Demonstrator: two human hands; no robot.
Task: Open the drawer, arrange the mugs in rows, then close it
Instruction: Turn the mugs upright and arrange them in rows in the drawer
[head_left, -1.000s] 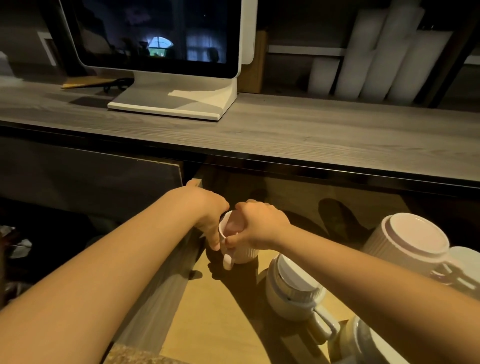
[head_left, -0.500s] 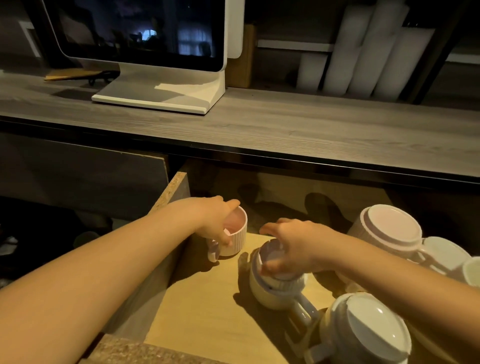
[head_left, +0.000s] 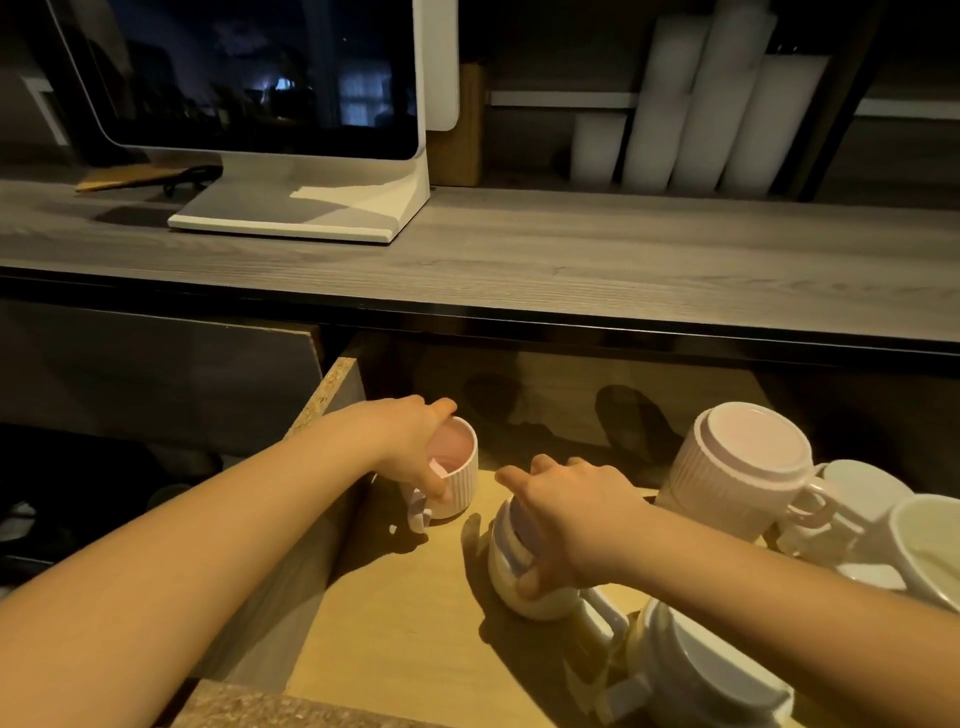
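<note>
The ribbed pink mug (head_left: 454, 475) stands upright near the back left corner of the open drawer (head_left: 415, 623), its handle turned toward the person. The left hand (head_left: 410, 441) is closed on it, fingers over the near rim and down the fluted wall. Just to its right an upside-down white mug (head_left: 519, 571) sits on the drawer floor, and the right hand (head_left: 571, 519) clamps over its base, thumb pressed on the lower wall. These look like glazed ceramic: stiff, fairly heavy for their size, slick under bare fingers and liable to chip if knocked together, so a hold around the body or through the handle seems safest. Further right, another inverted ribbed mug (head_left: 748, 467) and several pale mugs crowd together; in this dim light I cannot tell exactly how many. Above, the grey countertop (head_left: 623, 260) carries a monitor (head_left: 260, 78).
</note>
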